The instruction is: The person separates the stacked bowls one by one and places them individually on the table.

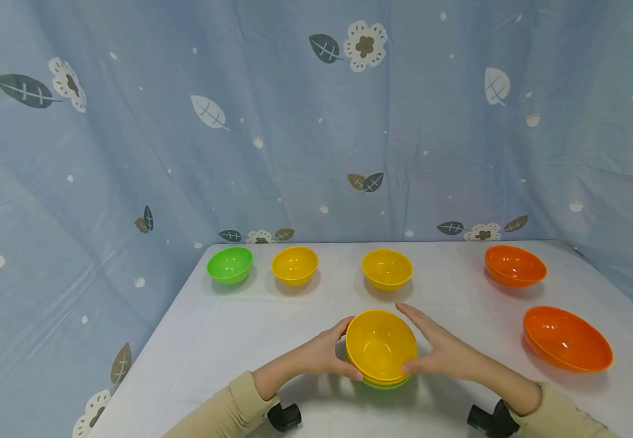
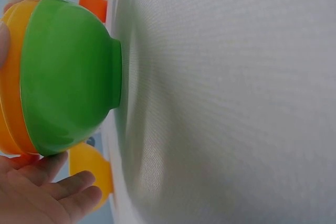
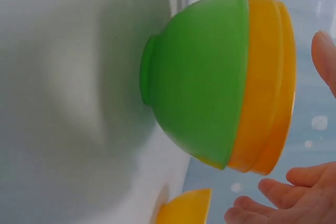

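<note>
A nested stack stands upright at the front middle: two yellow bowls [image 1: 381,344] sit inside a green bowl [image 2: 71,74], whose foot is right at the tabletop. My left hand [image 1: 323,353] holds the stack from its left side, thumb toward the front and fingers around the far side. On the other side, my right hand [image 1: 444,348] is spread with thumb and fingers apart. In the right wrist view its fingers [image 3: 283,195] show a gap from the yellow rims. The stack hides part of the left fingers in the head view.
Along the back of the white table [image 1: 223,340] stand a green bowl [image 1: 230,266], two yellow bowls [image 1: 294,266] and an orange bowl [image 1: 515,266]. A larger orange bowl [image 1: 567,339] is at the right. A blue patterned curtain [image 1: 272,158] hangs behind.
</note>
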Available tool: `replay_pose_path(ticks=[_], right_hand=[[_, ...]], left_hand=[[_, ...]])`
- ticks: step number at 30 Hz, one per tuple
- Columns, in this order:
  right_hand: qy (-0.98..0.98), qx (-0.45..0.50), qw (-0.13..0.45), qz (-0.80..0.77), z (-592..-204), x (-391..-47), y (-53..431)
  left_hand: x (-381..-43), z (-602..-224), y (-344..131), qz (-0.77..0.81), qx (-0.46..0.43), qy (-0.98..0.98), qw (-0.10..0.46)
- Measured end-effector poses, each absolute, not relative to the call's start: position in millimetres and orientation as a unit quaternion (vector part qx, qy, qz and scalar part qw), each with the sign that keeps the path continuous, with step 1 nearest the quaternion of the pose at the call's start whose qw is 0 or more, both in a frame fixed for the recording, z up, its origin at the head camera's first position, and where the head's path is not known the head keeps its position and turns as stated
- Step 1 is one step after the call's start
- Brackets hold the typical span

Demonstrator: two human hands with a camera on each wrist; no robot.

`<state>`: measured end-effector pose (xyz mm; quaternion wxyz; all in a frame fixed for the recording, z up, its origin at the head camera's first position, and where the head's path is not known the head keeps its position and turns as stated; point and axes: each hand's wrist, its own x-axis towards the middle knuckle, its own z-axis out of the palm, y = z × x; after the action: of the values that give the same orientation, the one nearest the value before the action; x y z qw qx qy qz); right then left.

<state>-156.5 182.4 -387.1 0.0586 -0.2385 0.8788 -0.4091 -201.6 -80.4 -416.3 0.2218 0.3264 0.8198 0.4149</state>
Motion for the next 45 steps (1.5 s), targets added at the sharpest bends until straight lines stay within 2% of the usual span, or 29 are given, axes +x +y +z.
replay_pose_path(ticks=[9, 19, 31, 45], right_hand=[[0.872, -0.253, 0.101, -0.406, -394, -158, 177], [0.861, -0.263, 0.119, -0.417, -400, -161, 171], [0.88, -0.264, 0.08, -0.387, -397, -159, 167], [0.874, -0.252, 0.08, -0.407, -396, -159, 166]], left_hand=[[-202, -417, -80, 0.416, 0.328, 0.819, 0.221], [-201, -417, -80, 0.414, 0.329, 0.821, 0.216], [-202, -419, -79, 0.408, 0.338, 0.824, 0.2], [-204, -417, -78, 0.411, 0.353, 0.811, 0.221]])
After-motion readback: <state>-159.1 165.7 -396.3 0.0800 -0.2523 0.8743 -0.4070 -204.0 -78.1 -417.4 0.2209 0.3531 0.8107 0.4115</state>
